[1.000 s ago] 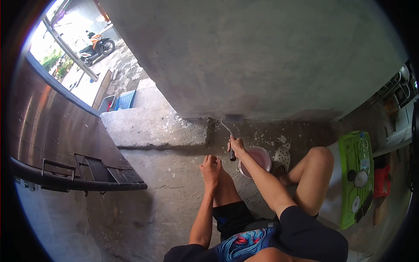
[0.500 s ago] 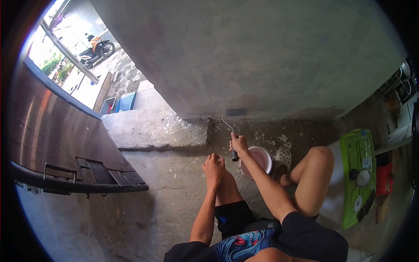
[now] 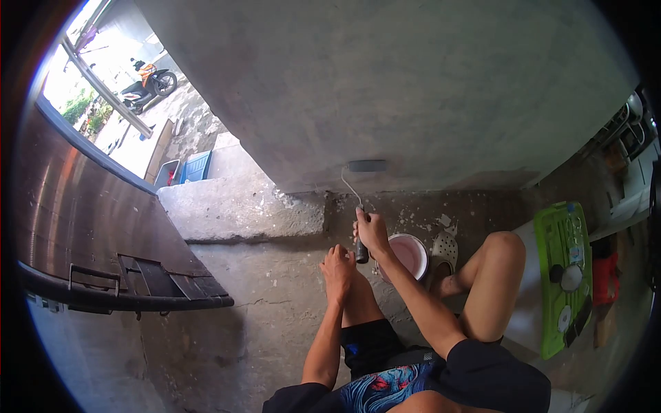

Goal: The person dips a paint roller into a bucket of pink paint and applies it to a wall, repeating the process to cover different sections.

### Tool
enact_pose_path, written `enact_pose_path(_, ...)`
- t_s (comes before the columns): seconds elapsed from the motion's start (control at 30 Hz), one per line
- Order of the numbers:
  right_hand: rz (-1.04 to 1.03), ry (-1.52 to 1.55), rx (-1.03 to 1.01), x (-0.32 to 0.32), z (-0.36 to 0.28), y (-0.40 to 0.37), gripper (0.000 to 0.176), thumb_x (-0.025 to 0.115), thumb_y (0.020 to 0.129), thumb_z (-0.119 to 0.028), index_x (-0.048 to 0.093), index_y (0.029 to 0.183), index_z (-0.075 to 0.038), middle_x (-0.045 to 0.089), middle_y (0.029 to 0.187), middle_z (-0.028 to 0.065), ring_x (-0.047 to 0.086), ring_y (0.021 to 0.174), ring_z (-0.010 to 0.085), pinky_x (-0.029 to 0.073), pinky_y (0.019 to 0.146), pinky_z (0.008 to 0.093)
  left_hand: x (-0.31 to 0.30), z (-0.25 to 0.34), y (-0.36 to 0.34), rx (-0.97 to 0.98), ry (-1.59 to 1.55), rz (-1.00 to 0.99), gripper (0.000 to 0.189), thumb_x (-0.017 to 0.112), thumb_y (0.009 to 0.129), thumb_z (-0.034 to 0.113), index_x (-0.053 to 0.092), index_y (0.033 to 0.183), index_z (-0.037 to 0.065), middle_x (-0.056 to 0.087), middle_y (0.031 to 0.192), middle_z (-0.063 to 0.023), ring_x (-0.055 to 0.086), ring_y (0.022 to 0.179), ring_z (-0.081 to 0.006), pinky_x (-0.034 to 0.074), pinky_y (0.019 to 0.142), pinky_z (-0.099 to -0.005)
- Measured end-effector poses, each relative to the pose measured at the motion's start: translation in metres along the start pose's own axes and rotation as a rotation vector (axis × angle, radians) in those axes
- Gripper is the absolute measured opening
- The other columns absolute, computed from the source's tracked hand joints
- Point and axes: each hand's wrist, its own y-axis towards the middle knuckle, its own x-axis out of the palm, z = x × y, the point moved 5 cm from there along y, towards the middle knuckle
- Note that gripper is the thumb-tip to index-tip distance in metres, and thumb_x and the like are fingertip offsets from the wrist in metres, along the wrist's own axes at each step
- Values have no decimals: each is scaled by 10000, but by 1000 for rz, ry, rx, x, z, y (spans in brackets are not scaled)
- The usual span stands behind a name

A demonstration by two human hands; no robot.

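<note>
My right hand [image 3: 372,233] is wrapped round the dark handle of a paint roller [image 3: 361,255]. Its bent metal rod runs up to the grey roller sleeve [image 3: 367,166], which lies against the lower part of the grey wall [image 3: 399,96]. My left hand [image 3: 337,270] rests on my bent left knee, holding nothing, with its fingers loosely apart. Just right of the roller handle stands a round bucket [image 3: 423,253] with pinkish paint inside; my right forearm covers part of it.
A clog [image 3: 445,249] is on my right foot beside the bucket. Farther right is a green plastic lid [image 3: 549,275] with a bottle and small items on it. A concrete step [image 3: 241,210] and a brown metal door [image 3: 103,213] are at left. A motorcycle [image 3: 148,88] stands outside.
The roller sleeve has moved up the wall from near its base, and slightly left. My right hand has shifted a little left and down in view. My left hand stays on the knee.
</note>
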Motion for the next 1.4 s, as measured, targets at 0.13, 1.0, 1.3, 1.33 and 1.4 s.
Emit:
enact_pose_path(0.13,2,-70,-28,-11,30,4,361,564,1022,-308,573,817,-12,568,635,39,546,460,131,461,409,298,0,1,2,-22,-10,-28,194,645,908,263,619,978,84,667,990,-96,639,979,-324,424,899,-516)
enact_pose_path(1.0,-8,-28,284,31,63,77,343,582,1012,-266,557,803,5,570,602,81,562,456,186,474,389,338,0,-1,3,-16,9,17,216,659,875,283,659,934,76,685,968,-120,656,955,-350,453,822,-519)
enact_pose_path(1.3,8,8,27,38,27,25,485,585,994,-339,590,651,4,592,550,73,605,441,194,482,415,371,1,1,-2,38,44,67,315,615,910,315,676,978,13,682,975,-183,652,927,-393,452,824,-540)
enact_pose_path(1.33,10,8,28,39,35,29,485,585,994,-339,590,651,4,592,550,73,605,441,194,482,415,371,-3,4,-4,72,43,120,320,612,913,315,678,976,9,682,983,-191,652,921,-399,448,819,-543)
enact_pose_path(1.4,46,-153,35,37,49,41,487,591,989,-340,591,655,15,596,556,77,618,454,198,488,421,372,-3,4,-3,51,31,56,312,613,910,311,678,974,13,683,988,-190,651,929,-396,443,825,-542)
